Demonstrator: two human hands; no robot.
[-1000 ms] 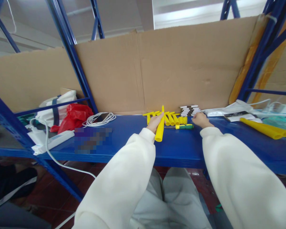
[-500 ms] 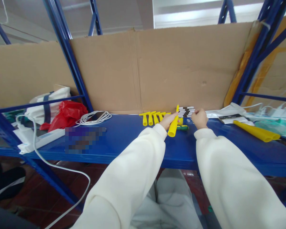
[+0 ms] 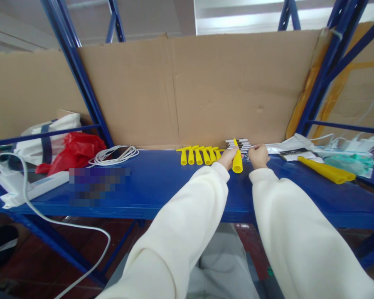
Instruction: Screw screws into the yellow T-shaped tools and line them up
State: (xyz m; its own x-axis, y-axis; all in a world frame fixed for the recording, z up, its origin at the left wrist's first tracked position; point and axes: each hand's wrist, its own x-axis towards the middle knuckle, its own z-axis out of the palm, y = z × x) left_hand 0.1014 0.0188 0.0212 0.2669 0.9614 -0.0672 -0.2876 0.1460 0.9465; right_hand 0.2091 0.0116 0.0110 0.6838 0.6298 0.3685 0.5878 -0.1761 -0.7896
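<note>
At the blue surface [image 3: 162, 176], left hand [image 3: 227, 159] clasps a yellow cone [image 3: 237, 162]; beside it, right hand [image 3: 258, 156] curls its fingers, contents unclear. Apparently a handling step, next wanting steadiness.

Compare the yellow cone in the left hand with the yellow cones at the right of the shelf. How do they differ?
Support: the held cone is in the left hand; the resting pair lies on the shelf.
Count: the held cone is single; the resting pair is two, side by side.
Shared: all are yellow and tapered, wide ends open.
</note>
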